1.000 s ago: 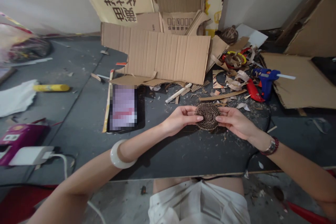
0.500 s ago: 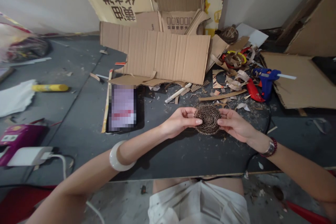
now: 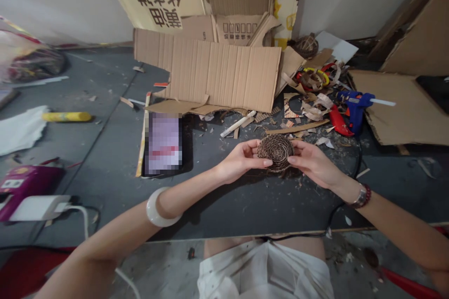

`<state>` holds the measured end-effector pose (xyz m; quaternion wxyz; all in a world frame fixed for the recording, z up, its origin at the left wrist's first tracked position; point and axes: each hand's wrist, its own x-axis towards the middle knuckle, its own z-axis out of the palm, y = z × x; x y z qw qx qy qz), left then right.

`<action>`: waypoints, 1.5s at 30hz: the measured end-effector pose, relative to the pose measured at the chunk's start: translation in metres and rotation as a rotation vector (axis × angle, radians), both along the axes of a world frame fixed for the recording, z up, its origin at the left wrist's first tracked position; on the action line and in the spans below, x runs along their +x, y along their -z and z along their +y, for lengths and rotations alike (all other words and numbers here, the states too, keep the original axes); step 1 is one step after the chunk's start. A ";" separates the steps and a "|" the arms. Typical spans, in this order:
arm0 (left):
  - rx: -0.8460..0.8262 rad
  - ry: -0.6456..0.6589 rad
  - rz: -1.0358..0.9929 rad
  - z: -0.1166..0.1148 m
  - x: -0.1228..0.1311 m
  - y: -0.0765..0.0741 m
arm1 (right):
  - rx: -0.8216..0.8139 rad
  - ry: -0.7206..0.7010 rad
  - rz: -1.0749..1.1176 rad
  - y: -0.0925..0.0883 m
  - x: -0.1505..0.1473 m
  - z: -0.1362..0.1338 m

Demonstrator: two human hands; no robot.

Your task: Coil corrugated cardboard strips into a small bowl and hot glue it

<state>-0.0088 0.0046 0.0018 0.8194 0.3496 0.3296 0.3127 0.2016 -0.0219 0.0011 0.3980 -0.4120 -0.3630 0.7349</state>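
A round coil of corrugated cardboard strips (image 3: pixel 276 150), brown with its wavy edges facing me, is held up between my two hands just over the dark table. My left hand (image 3: pixel 242 161) grips its left rim, thumb on the face and fingers behind. On the opposite rim, my right hand (image 3: pixel 314 163) pinches it the same way. Just beyond the coil lies a narrow cardboard strip (image 3: pixel 298 127) among scraps. Part of the coil's back is hidden from me.
A blue glue gun (image 3: pixel 356 103) with a white stick rests at the right by scissors with red and yellow handles (image 3: pixel 317 79). Large corrugated cardboard (image 3: pixel 224 72) leans at the back. A phone (image 3: pixel 164 145) lies left of my hands; a yellow tube (image 3: pixel 68 117) lies farther left.
The coil has tilted and shifted slightly up and to the left in my fingers. Both hands keep hold of it, and the things around have not moved.
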 end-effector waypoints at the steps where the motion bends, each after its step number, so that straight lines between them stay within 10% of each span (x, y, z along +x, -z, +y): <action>1: -0.010 0.025 0.007 0.000 0.000 0.000 | -0.013 0.008 0.007 0.001 0.001 0.001; 45: 0.016 -0.013 0.082 0.001 -0.001 0.004 | -0.079 -0.049 0.085 0.004 -0.001 0.001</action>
